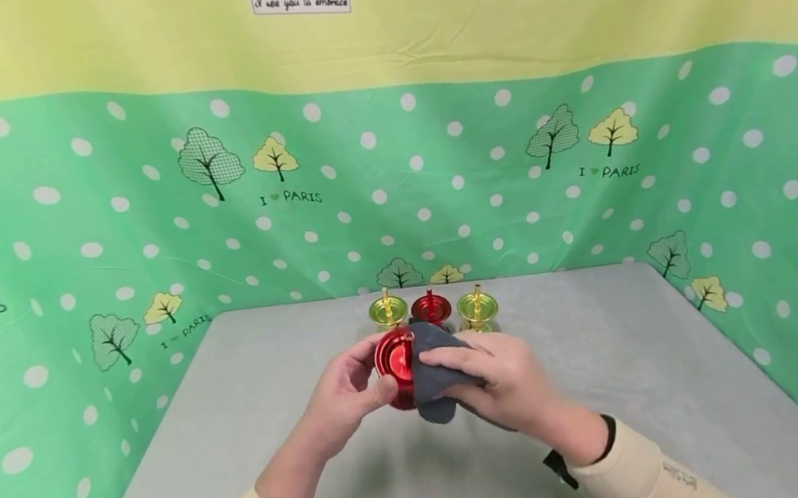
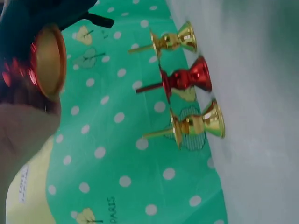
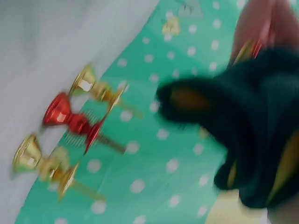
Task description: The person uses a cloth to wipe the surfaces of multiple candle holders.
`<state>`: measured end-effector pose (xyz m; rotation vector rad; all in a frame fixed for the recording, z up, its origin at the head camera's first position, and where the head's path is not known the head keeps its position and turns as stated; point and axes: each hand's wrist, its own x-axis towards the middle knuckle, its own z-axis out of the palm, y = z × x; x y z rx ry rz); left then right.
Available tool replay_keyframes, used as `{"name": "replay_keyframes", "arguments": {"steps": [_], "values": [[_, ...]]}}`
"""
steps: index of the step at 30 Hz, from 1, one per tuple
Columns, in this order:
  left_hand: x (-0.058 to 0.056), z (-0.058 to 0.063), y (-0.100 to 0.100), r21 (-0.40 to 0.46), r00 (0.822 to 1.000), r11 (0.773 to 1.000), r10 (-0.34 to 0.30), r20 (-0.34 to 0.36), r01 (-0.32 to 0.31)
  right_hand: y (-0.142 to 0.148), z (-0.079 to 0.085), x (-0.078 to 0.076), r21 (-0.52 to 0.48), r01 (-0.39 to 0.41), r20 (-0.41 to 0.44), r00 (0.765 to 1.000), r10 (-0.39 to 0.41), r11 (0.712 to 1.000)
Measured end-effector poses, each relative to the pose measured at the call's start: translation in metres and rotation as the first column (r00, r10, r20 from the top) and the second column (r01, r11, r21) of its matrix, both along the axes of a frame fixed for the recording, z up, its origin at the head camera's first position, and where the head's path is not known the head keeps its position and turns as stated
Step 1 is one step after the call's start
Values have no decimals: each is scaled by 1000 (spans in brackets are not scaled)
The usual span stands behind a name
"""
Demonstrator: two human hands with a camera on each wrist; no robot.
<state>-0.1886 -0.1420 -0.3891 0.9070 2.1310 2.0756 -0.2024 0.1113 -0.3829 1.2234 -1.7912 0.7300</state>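
Note:
My left hand (image 1: 341,398) grips a shiny red candle holder (image 1: 391,359) above the table, its dish turned toward the head camera. In the left wrist view, the round base (image 2: 49,63) of this holder faces out. A dark grey cloth (image 1: 434,379) is bunched in my right hand (image 1: 508,376), pressed against the right side of the dish and hiding part of it. Folds of the cloth fill much of the right wrist view. Behind the hands, a gold candle holder (image 1: 388,312), a red one (image 1: 430,309) and another gold one (image 1: 478,308) stand upright in a row.
The grey table (image 1: 251,386) stretches out below the hands. Along its back and sides hangs a green and yellow curtain (image 1: 418,162) with white dots and printed trees. Each standing holder has a thin spike pointing up from its dish.

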Motion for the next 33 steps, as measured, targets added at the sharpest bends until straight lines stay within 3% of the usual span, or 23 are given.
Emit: {"name": "replay_keyframes", "arguments": {"steps": [2, 4, 6, 8, 11, 14, 16, 18, 20, 22, 24, 26, 28, 31, 33], "values": [[-2, -1, -4, 13, 997, 997, -74, 12, 74, 5, 2, -4, 28, -69, 41, 997, 68, 997], [-2, -2, -2, 32, 996, 997, -69, 61, 67, 6, 0, -5, 30, -83, 57, 995, 81, 996], [-1, -3, 5, 41, 994, 999, 22, 104, -27, 4, -4, -3, 8, -15, 53, 998, 15, 1000], [0, -3, 15, 25, 982, 988, 148, 118, -152, -2, -7, 1, -29, 90, 38, 995, -89, 996], [3, -4, 25, -45, 955, 955, 295, 21, -294, -11, -11, 7, -77, 221, -12, 975, -223, 972], [5, -6, 25, -69, 940, 940, 327, -96, -334, -17, -11, 11, -89, 253, -59, 964, -259, 963], [5, -6, 20, -47, 952, 955, 286, -114, -292, -16, -10, 10, -77, 205, -61, 976, -210, 976], [4, -6, 14, -8, 977, 980, 196, -88, -197, -11, -8, 6, -59, 104, -9, 994, -105, 993], [3, -5, 9, 22, 995, 996, 84, -53, -83, -5, -7, 0, -53, -19, 58, 998, 22, 998], [2, -5, 6, 33, 1000, 999, -7, -17, 8, 0, -6, -5, -48, -107, 109, 988, 112, 993], [1, -4, 5, 25, 999, 999, -36, 14, 36, 2, -7, -8, -39, -135, 121, 983, 139, 990], [2, -4, 7, 0, 999, 1000, 15, 30, -15, 2, -9, -8, -39, -109, 109, 988, 113, 993], [3, -4, 11, -21, 993, 993, 120, 23, -120, 0, -10, -5, -50, -36, 84, 996, 40, 998], [4, -4, 17, -51, 958, 957, 284, -43, -286, -6, -9, 2, -74, 92, 38, 995, -89, 993], [5, -4, 19, -58, 938, 939, 333, -98, -339, -11, -8, 7, -84, 169, -17, 985, -171, 982]]}}
